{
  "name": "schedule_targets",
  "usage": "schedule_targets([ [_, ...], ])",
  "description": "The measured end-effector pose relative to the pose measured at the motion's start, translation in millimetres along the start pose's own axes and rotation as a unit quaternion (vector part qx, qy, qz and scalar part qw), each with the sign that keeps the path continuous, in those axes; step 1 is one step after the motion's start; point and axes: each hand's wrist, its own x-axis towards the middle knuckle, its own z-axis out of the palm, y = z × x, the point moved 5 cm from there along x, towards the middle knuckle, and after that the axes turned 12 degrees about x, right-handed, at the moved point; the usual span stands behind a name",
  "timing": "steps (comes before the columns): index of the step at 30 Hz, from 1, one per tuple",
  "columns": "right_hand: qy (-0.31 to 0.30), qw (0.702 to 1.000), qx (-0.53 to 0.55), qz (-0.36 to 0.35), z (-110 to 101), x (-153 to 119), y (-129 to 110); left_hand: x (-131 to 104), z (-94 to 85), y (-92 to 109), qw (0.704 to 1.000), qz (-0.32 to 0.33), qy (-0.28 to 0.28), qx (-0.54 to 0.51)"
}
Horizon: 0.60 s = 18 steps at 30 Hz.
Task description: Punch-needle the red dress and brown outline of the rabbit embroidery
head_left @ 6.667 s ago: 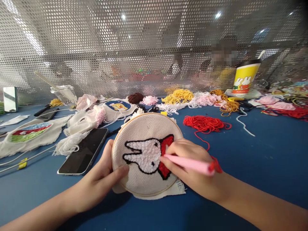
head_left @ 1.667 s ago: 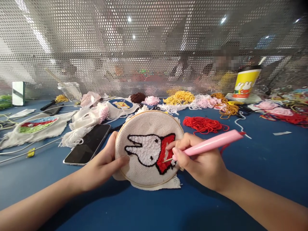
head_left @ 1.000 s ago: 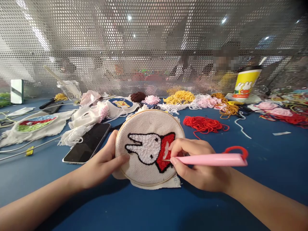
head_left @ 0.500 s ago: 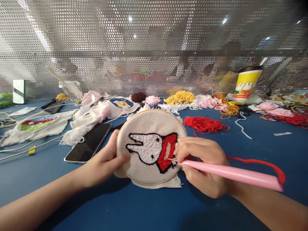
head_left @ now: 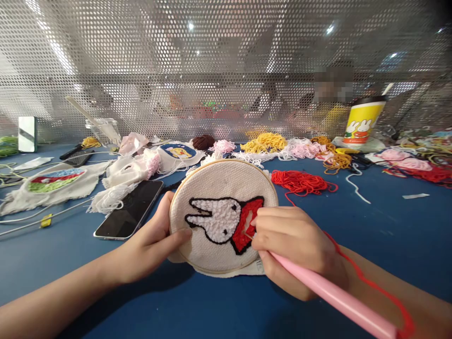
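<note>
An embroidery hoop (head_left: 208, 186) is held tilted above the table, its cream cloth carrying a white rabbit (head_left: 219, 219) outlined in black with a red garment (head_left: 243, 230). My left hand (head_left: 158, 235) grips the hoop's left rim, thumb on the front. My right hand (head_left: 296, 247) is closed round a pink punch needle (head_left: 339, 292), whose thin metal tip touches the red part beside a bare strip of cloth. Red yarn (head_left: 367, 278) trails from the back end of the handle over my right wrist. Fingers of the right hand cover the garment's right side.
Behind the hoop lie a red yarn bundle (head_left: 303, 182), yellow yarn (head_left: 264, 142) and brown yarn (head_left: 203, 141). A black-screened phone (head_left: 130, 212) rests at left near stitched cloths (head_left: 58, 181). A yellow cup (head_left: 365, 120) stands back right, before a perforated metal screen (head_left: 226, 56).
My right hand has turned, so the punch needle's handle now slopes more steeply down toward the lower right. The hoop has shifted and turned slightly. My left hand keeps its hold.
</note>
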Motion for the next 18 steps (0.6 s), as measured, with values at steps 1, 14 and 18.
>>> schedule_targets([
  [1,-0.012,1.0,-0.018,-0.006,1.1,0.9,-1.6,-1.0,-0.3,1.4,1.0,0.007,0.003,0.007],
  [14,-0.094,0.994,-0.053,-0.01,12.2,-0.9,9.5,-3.3,-0.3,1.3,1.0,0.003,0.014,0.025],
  [18,-0.102,0.993,-0.05,-0.02,16.2,-4.9,12.2,-6.3,0.0,3.4,1.0,0.013,-0.002,0.023],
])
